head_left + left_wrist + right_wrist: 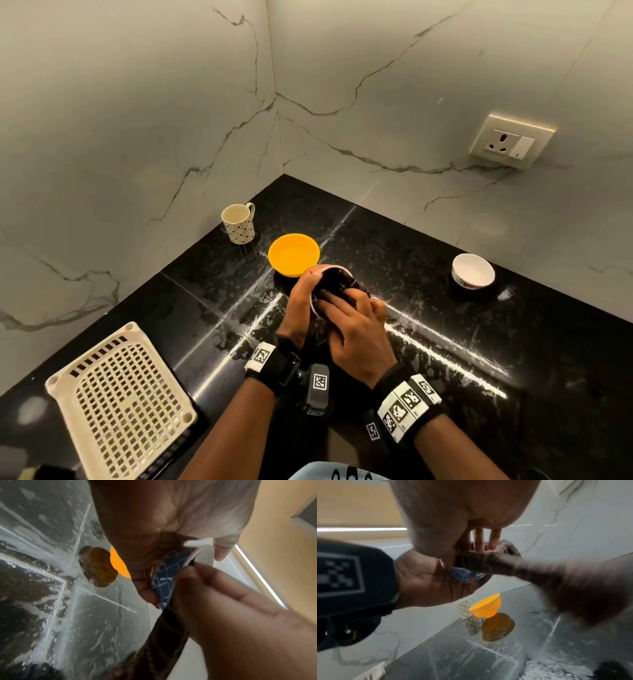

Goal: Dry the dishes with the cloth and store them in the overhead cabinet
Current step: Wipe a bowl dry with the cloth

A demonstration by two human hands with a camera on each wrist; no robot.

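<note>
My left hand grips a bowl that is blue-patterned outside and white inside, held tilted just above the black counter. Its thumb lies on the rim and its fingers are under the base. My right hand holds a dark cloth and pushes it into the bowl, fingers inside. The loose end of the cloth hangs down over the rim. In the right wrist view the cloth bunches over the bowl. Most of the bowl's inside is hidden.
A yellow bowl stands just behind my hands, a patterned mug by the left wall, a white bowl at the right. A cream dish rack sits at the front left. The counter is wet. A wall socket is at the right.
</note>
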